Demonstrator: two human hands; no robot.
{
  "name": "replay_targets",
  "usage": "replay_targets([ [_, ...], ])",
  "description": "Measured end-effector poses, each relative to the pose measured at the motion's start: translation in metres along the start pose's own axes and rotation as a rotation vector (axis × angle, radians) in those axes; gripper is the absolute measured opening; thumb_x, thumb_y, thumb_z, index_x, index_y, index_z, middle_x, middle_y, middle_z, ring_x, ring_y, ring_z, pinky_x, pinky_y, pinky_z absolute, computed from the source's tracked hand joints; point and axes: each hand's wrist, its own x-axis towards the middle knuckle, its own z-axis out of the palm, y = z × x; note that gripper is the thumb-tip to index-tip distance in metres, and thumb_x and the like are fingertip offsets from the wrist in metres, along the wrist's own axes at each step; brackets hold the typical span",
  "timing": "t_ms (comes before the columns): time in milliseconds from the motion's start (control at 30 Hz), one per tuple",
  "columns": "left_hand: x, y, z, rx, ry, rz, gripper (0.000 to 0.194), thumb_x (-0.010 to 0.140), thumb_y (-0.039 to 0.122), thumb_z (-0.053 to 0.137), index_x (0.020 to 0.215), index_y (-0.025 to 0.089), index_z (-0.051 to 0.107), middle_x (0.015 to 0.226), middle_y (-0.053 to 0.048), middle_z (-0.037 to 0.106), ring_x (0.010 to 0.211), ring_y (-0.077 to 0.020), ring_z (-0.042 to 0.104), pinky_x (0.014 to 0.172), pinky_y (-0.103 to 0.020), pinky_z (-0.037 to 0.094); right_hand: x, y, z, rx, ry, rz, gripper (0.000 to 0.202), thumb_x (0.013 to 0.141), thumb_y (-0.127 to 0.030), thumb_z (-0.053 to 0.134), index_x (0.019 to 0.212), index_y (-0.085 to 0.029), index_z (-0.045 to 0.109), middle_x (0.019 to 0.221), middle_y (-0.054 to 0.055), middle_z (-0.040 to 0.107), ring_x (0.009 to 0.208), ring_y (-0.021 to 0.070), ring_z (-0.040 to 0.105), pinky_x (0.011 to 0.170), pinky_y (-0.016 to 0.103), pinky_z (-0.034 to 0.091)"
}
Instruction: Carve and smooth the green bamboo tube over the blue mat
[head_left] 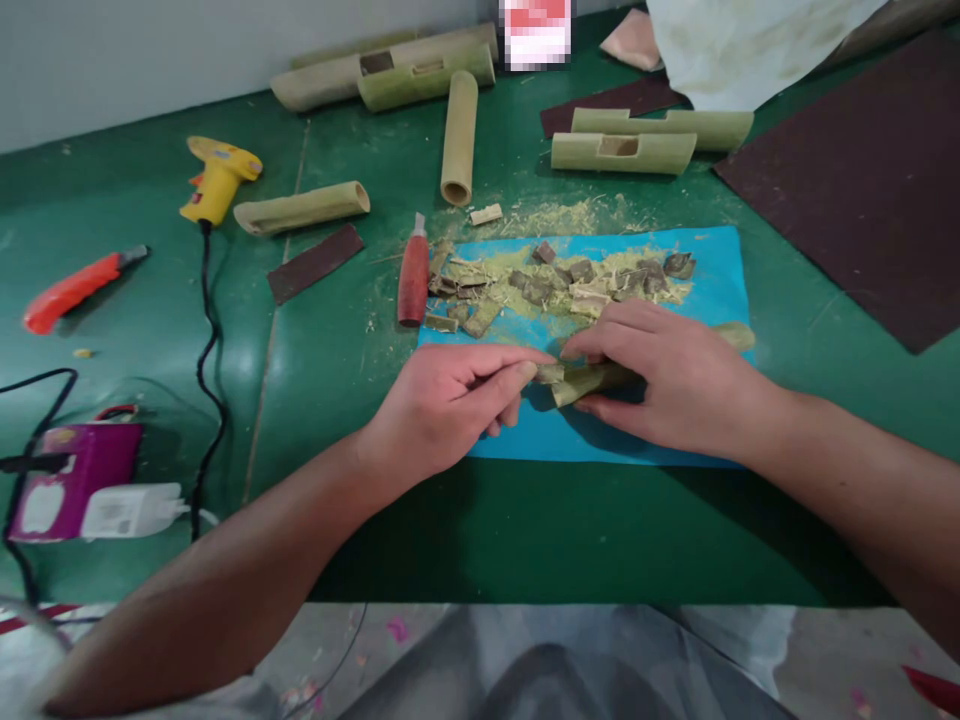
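Observation:
My right hand [667, 375] is wrapped over a pale green bamboo tube [589, 382], whose left end sticks out past the fingers and whose other end [733, 336] shows beyond the hand. Thumb and forefinger of my left hand [457, 400] pinch a small greyish-green piece [551, 373] at the tube's left end; its exact kind is unclear. Both hands are over a blue mat [495, 440]. Bamboo shavings and small dark scraps [536, 288] are strewn on the mat behind them. A red-handled chisel [413, 275] lies at the mat's left edge.
More bamboo tubes [457, 140] lie behind, some notched [660, 155]. To the left are a yellow glue gun [219, 180], an orange cutter knife [79, 290], a dark brown strip [315, 263] and a purple box [82, 475] beside a white charger [131, 510]. A large brown sheet [862, 190] covers the right.

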Motion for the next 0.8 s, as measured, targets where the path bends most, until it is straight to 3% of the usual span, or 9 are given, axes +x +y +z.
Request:
replay_targets([
  [567, 0.0059, -0.0026, -0.0001, 0.22, 0.116, 0.227, 0.011, 0.093, 0.026, 0.073, 0.089, 0.019, 0.082, 0.071, 0.001, 0.073, 0.061, -0.01, 0.062, 0.059, -0.019, 0.051, -0.0006, 0.0007, 0.0018, -0.022, 0.005, -0.015, 0.024, 0.085, -0.024, 0.065, 0.109, -0.023, 0.068, 0.099, 0.007, 0.069, 0.099, 0.027, 0.064, 0.079, 0.039, 0.049],
  [800, 0.0019, -0.0056, 0.0023, 0.205, 0.125, 0.184, 0.011, 0.093, 0.026, 0.074, 0.09, 0.019, 0.083, 0.075, -0.001, 0.077, 0.061, -0.0121, 0.064, 0.057, -0.022, 0.051, -0.0008, 0.0011, 0.0018, -0.023, 0.005, -0.01, 0.024, 0.085, -0.024, 0.064, 0.108, -0.025, 0.068, 0.099, 0.006, 0.068, 0.1, 0.0261, 0.063, 0.08, 0.038, 0.048],
])
